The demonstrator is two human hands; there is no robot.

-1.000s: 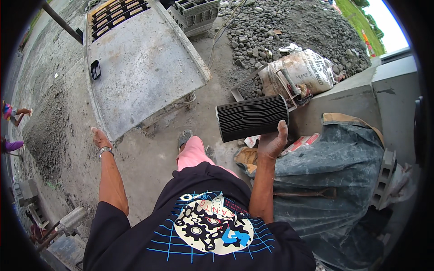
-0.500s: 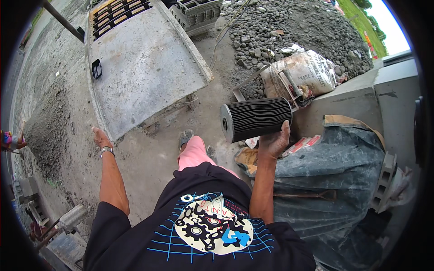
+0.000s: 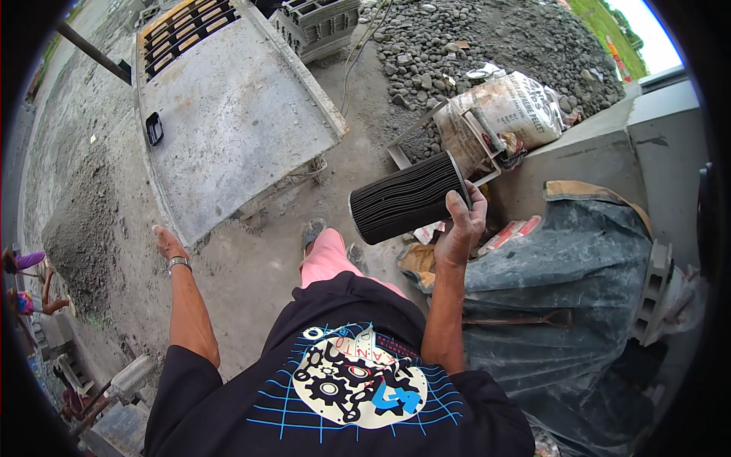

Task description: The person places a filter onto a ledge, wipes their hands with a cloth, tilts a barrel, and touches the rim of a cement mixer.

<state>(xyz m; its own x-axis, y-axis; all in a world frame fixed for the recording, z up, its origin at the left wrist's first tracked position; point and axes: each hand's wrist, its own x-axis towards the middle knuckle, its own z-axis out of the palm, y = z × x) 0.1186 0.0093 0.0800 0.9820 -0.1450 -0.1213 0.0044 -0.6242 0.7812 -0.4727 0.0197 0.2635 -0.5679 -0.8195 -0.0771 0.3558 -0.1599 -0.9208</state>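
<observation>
My right hand (image 3: 460, 228) grips a black pleated cylindrical filter (image 3: 407, 199) by its right end, thumb on the near side. The filter is held in the air and tilted, its left end lower in the picture than its right. My left hand (image 3: 169, 244) holds nothing, with its fingers apart. It is beside the near left corner of a grey, dusty metal table (image 3: 240, 114), and I cannot tell whether it touches the edge. A small black frame-like piece (image 3: 154, 129) lies on that table near its left side.
Beyond the filter are a metal bracket (image 3: 397, 157), a white printed sack (image 3: 506, 114) and a gravel pile (image 3: 434, 53). A dark tarp (image 3: 548, 266) with a wooden-handled tool (image 3: 525, 319) covers the right side. Hollow blocks (image 3: 320, 30) stand behind the table. Another person's arm (image 3: 55, 306) shows far left.
My right hand has turned the filter: its left end has swung left and its flat end cap no longer shows. More of another person has come into view at the far left.
</observation>
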